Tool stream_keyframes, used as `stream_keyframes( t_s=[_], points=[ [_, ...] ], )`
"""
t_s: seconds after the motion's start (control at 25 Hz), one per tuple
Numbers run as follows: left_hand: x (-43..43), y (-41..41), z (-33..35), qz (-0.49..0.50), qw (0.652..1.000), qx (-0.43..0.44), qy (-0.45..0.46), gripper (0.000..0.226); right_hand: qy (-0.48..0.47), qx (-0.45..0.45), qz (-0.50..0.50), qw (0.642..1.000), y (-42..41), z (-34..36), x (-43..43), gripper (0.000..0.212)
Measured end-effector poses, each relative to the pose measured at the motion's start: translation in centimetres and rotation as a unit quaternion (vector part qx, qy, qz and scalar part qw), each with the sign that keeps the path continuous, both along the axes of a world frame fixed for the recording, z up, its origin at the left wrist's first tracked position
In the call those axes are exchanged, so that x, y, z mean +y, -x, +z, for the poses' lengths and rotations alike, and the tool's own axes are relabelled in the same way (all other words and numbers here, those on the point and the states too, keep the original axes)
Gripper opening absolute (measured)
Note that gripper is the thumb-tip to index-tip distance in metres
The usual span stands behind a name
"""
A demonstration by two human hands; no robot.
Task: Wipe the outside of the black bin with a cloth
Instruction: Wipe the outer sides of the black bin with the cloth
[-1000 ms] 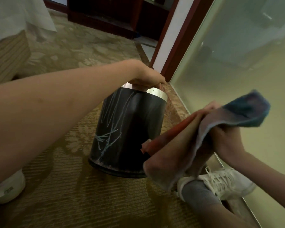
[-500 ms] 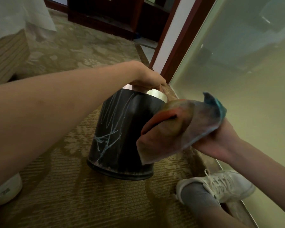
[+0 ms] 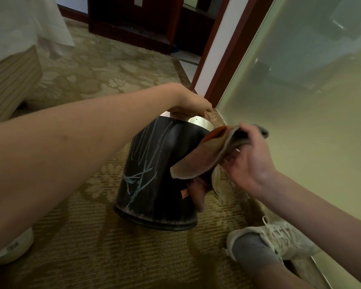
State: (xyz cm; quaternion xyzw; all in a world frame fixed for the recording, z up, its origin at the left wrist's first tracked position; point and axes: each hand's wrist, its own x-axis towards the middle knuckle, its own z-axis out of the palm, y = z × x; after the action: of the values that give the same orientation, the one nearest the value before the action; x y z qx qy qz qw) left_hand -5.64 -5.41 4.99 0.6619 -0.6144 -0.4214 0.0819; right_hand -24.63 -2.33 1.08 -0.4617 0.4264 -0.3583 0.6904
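Observation:
The black bin (image 3: 154, 180) stands on the patterned carpet, tilted away from me, with pale blue scribbles on its near side and a silver rim at the top. My left hand (image 3: 191, 106) grips that rim from above. My right hand (image 3: 248, 159) holds a folded cloth (image 3: 200, 159), tan and orange with a grey-blue edge, against the bin's upper right side. The cloth's lower folds hang down over the bin wall.
A frosted glass wall (image 3: 300, 113) runs along the right, close to the bin. My white shoe (image 3: 279, 240) rests by its base, another shoe (image 3: 15, 247) at lower left. Dark wooden furniture (image 3: 133, 19) stands at the back, a bed corner (image 3: 10, 78) at far left.
My right hand has swung the cloth leftward from the air near the glass wall onto the bin's right side. The left hand has kept its hold on the rim.

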Motion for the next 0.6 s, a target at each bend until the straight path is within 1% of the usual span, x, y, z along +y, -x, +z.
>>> stream_keyframes(
  t_s=[0.08, 0.12, 0.16, 0.24, 0.28, 0.32, 0.4, 0.44, 0.48, 0.52, 0.56, 0.6],
  points=[
    [-0.1, -0.2, -0.2, -0.001, 1.0, -0.001, -0.006, 0.033, 0.02, 0.075, -0.008, 0.997, -1.8, -1.1, 0.7, 0.057],
    [0.0, -0.2, -0.2, 0.001, 1.0, -0.004, -0.006, 0.035, 0.037, 0.101, -0.038, 0.994, -2.6, -2.0, 0.5, 0.055],
    [0.0, -0.1, -0.3, 0.001, 1.0, -0.009, -0.004, 0.037, 0.06, 0.118, -0.083, 0.988, -3.2, -2.8, 0.1, 0.048],
    [-0.1, -0.1, -0.3, -0.001, 1.0, -0.008, 0.002, 0.038, 0.12, 0.125, -0.165, 0.971, -3.8, -3.6, -1.1, 0.019],
    [0.0, -0.2, -0.3, 0.002, 1.0, -0.006, 0.006, 0.037, 0.148, 0.127, -0.182, 0.964, -3.7, -3.4, -1.7, 0.014],
    [0.1, -0.3, -0.3, 0.005, 1.0, -0.004, 0.009, 0.034, 0.171, 0.125, -0.183, 0.96, -3.6, -2.8, -2.3, 0.015],
    [0.3, -0.6, -0.1, 0.01, 1.0, 0.003, 0.01, 0.033, 0.208, 0.131, -0.172, 0.954, -2.8, -1.6, -4.0, 0.029],
    [0.2, -0.7, -0.1, 0.011, 1.0, 0.006, 0.012, 0.031, 0.227, 0.143, -0.154, 0.951, -2.4, -1.1, -4.5, 0.037],
    [0.2, -0.6, 0.0, 0.011, 1.0, 0.004, 0.015, 0.029, 0.264, 0.178, -0.126, 0.94, -1.8, -0.9, -4.9, 0.041],
    [0.2, -0.7, -0.1, 0.011, 1.0, 0.004, 0.021, 0.028, 0.329, 0.236, -0.087, 0.91, -1.2, -1.0, -5.0, 0.041],
    [0.1, -0.8, -0.2, 0.011, 1.0, 0.007, 0.025, 0.028, 0.41, 0.291, -0.039, 0.864, -0.7, -1.2, -4.6, 0.037],
    [0.0, -0.9, -0.4, 0.011, 1.0, 0.014, 0.024, 0.03, 0.495, 0.329, 0.006, 0.805, -0.4, -1.5, -4.1, 0.032]
  ],
)
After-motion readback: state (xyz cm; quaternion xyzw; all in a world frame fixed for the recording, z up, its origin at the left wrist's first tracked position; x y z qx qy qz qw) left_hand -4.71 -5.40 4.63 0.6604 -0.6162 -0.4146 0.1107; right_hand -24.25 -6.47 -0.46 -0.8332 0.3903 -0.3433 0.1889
